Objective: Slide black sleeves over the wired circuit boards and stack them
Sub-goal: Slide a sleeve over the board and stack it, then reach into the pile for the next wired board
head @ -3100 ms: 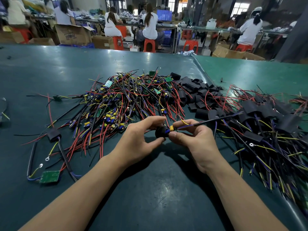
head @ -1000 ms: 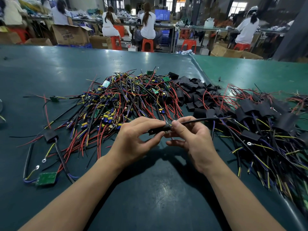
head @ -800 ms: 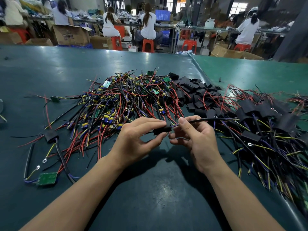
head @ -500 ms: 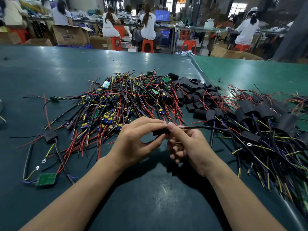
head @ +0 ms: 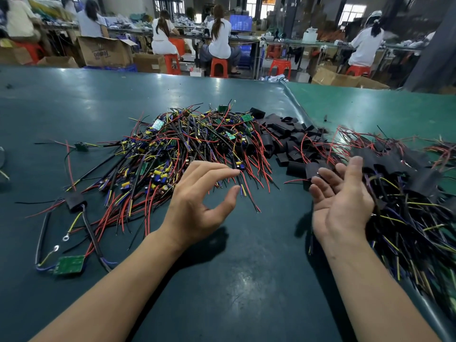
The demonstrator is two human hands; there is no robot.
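Both empty: left hand point(head: 197, 206) loosely curled, right hand point(head: 343, 196) palm-up, spread; next, lift one bare board by its wires from unsleeved pile point(head: 177, 149); avoid tangles.

1. The table point(head: 74, 107) top is smooth dark-green sheet, kinda glossy, with glare spots.
2. The black sleeves point(head: 283, 134) look matt.
3. Cardboard box point(head: 106, 51), plain brown.
4. Plastic-looking orange stools point(head: 218, 67).
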